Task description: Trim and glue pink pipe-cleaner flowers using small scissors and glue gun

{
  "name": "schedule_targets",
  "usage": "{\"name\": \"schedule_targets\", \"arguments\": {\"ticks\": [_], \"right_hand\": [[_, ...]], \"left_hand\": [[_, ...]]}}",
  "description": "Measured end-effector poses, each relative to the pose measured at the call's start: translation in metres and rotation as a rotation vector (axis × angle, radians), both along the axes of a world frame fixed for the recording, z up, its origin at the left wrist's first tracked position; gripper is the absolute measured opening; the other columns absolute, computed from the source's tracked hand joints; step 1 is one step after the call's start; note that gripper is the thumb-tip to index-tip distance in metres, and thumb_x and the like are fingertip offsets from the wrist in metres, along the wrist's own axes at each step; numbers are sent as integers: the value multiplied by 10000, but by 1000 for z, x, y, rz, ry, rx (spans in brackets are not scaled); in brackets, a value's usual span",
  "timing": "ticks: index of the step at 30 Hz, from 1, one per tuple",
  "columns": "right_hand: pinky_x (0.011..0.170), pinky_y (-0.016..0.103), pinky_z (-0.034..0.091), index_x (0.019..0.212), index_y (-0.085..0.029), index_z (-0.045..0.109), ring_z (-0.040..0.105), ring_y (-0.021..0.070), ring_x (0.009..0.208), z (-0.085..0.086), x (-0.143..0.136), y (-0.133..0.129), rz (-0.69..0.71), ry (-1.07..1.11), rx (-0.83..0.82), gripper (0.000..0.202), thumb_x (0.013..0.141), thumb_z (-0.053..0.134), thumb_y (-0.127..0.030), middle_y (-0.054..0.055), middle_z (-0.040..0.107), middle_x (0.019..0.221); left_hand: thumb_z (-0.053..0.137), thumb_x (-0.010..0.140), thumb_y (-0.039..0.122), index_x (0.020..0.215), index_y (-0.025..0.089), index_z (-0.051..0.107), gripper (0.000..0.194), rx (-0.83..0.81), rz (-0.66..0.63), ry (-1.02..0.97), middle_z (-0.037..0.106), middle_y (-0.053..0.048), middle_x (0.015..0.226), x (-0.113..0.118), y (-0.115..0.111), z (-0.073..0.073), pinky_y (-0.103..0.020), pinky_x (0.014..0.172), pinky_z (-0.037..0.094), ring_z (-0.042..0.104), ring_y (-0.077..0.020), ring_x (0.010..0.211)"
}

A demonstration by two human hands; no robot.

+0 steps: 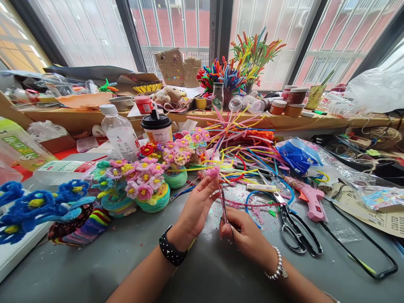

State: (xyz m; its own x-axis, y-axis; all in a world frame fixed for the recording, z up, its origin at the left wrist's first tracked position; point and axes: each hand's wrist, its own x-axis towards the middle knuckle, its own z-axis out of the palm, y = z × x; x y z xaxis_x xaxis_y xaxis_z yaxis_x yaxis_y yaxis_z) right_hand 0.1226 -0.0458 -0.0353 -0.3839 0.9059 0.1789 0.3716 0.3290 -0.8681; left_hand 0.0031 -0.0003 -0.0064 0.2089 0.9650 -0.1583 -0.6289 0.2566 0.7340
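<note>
My left hand (196,207), with a dark dotted watch band on its wrist, pinches a small fuzzy pink pipe-cleaner piece (213,171) at its fingertips. Just to the right, my right hand (241,231) is closed on a pair of slim scissors (224,207). Their blades point up close beside the left fingers; the handles are mostly hidden in the hand. To the left stand pots of pipe-cleaner flowers, with pink flowers (145,179) nearest. Large black-handled scissors (292,227) lie on the table to the right.
Behind my hands is a heap of loose pipe cleaners (246,141). A pink glue gun (312,198) with a black cord lies at the right. A lidded cup (157,128) and a plastic bottle (119,132) stand at the back left. Blue flowers (38,206) fill the left edge.
</note>
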Motion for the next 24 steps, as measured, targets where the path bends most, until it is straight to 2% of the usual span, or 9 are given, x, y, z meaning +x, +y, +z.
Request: {"name": "schedule_targets", "arguments": {"ticks": [5, 10, 18, 24], "right_hand": [[529, 250, 319, 602, -173, 411, 396, 131, 564, -2, 0, 0, 12, -30, -16, 626, 694, 177, -746, 8, 445, 598], [506, 238, 301, 570, -175, 386, 381, 116, 537, -4, -1, 1, -10, -67, -11, 601, 697, 215, -738, 0, 448, 574], [449, 212, 255, 492, -189, 293, 331, 82, 453, -4, 0, 0, -120, -48, 65, 510, 742, 385, -625, -40, 398, 462], [471, 215, 285, 499, -184, 332, 375, 91, 471, -4, -1, 0, -99, -27, 47, 518, 762, 334, -631, -22, 446, 492]], "left_hand": [[681, 632, 216, 730, 172, 654, 110, 1, -14, 3, 590, 10, 783, 1, 0, 0, -219, 701, 367, 500, -79, 730], [690, 620, 223, 730, 172, 653, 127, -7, -12, 9, 589, 10, 783, 0, -1, 0, -223, 707, 364, 497, -79, 720], [706, 591, 230, 666, 162, 638, 122, -3, 10, -5, 594, 11, 746, 1, -1, 2, -219, 689, 364, 511, -86, 707], [701, 599, 231, 673, 161, 637, 119, -4, 19, -1, 593, 13, 742, 1, -1, 3, -212, 683, 362, 508, -80, 701]]}}
